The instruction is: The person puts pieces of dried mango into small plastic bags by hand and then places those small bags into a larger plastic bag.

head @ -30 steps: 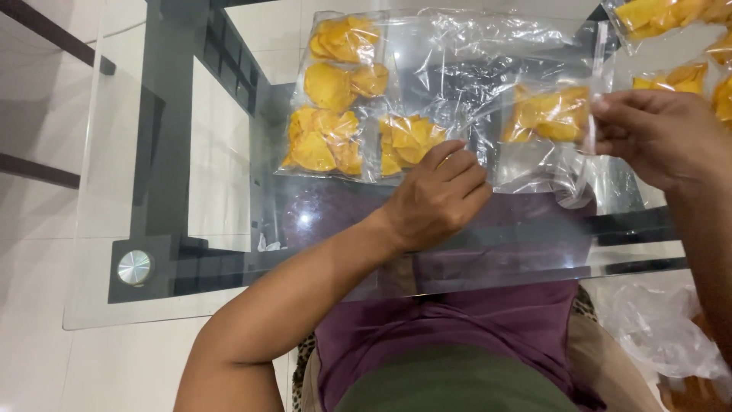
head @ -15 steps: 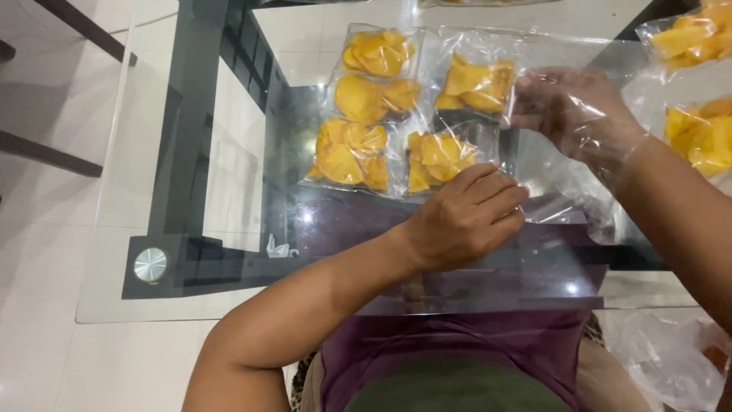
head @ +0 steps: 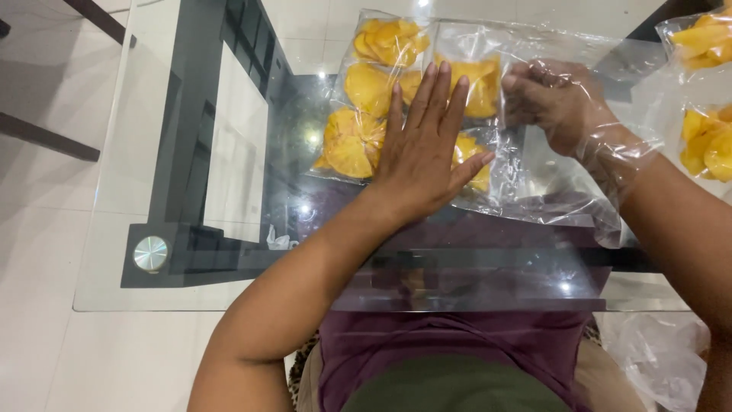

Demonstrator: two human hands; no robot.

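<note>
Several clear plastic packets of yellow-orange chips (head: 358,114) lie side by side on a glass table (head: 175,191). My left hand (head: 427,145) is flat, fingers spread, pressing down on the packets in the middle. My right hand (head: 560,103), covered by a loose clear plastic glove, pinches the edge of one chip packet (head: 476,80) at the back of the group. Part of a front packet (head: 473,156) shows under my left fingers.
More bags of yellow chips (head: 705,91) lie at the right edge of the table. A crumpled clear plastic bag (head: 663,351) sits by my lap at the lower right. The table has a dark frame (head: 171,152) and a round metal cap (head: 150,253). White floor tiles lie beneath.
My left hand has opened from a loose curl and now lies flat on the packets. My right hand has moved left with its packet, setting it beside the others.
</note>
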